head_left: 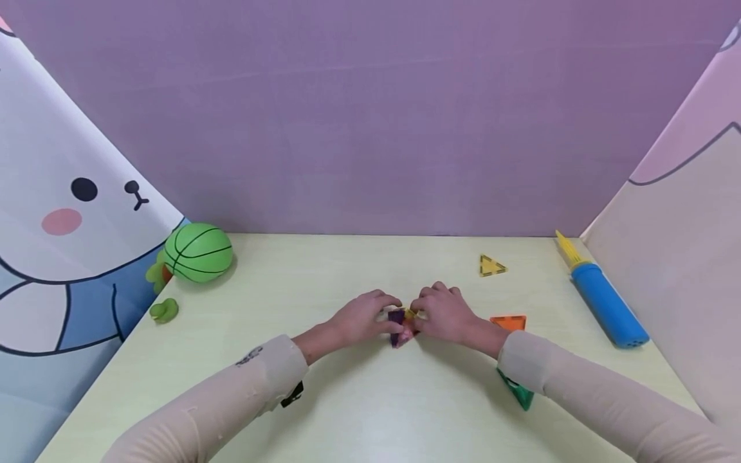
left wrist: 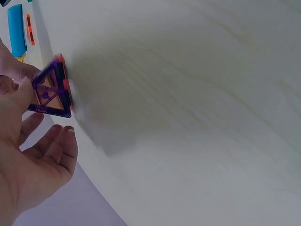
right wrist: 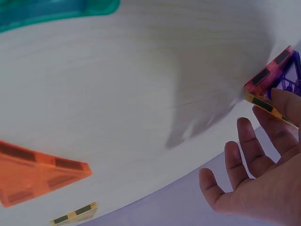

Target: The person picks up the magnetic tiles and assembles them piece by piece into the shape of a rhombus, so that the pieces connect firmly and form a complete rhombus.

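Over the middle of the table, my two hands meet at a small cluster of translucent triangular magnetic tiles. It joins a purple tile (left wrist: 49, 89), a pinkish-red tile (right wrist: 268, 73) and a yellow tile (right wrist: 265, 104). The left hand (head_left: 365, 316) pinches the purple tile from the left, thumb in front; its other fingers curve loosely beyond it in the left wrist view. From the right, the right hand (head_left: 446, 314) pinches the yellow tile between thumb and index finger, with the remaining fingers spread. In the head view, fingers partly hide the cluster.
Near the right forearm lie an orange tile (head_left: 509, 323) and a green tile (head_left: 521, 391), partly covered by the sleeve. A loose yellow tile (head_left: 492, 265) lies farther back. A blue pump (head_left: 608, 305) lies at right; a green ball (head_left: 199, 253) and green duck (head_left: 164, 311) at left.
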### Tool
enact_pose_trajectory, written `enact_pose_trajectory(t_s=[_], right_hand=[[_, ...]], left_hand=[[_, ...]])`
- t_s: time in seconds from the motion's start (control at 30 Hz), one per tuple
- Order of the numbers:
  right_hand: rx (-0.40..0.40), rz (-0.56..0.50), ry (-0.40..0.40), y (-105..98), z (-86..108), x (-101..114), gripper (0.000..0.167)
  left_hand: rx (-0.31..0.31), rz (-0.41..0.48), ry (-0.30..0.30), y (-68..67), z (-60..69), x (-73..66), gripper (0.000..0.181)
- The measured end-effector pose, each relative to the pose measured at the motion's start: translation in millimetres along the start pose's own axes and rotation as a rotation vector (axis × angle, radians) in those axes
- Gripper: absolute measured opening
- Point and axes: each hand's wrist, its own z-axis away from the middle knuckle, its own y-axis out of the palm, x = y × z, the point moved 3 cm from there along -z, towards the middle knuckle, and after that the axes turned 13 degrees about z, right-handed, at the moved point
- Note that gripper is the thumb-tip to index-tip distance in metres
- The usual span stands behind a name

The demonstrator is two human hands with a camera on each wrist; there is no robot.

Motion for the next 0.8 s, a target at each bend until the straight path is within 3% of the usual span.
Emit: enact_pose_trajectory(t_s=[0.13,0.4,0.8], right_hand=[[-0.014,-0.018,-0.003,-1,-3.5,1,0.016],[-0.012,-0.045,0.006,2,-16.7,3,0.014],[0.041,-0.114,-0.004,-7,-16.2,-7,0.028]], left_hand=[[0.033,-0.044,-0.02,1.3,-2.5,1.8,0.055],[-0.022,-0.088,-0.008,0.8,-4.1,3.9,0.047],[0.004,-0.112,-0.056,9.6,-9.2,14.2,0.063]])
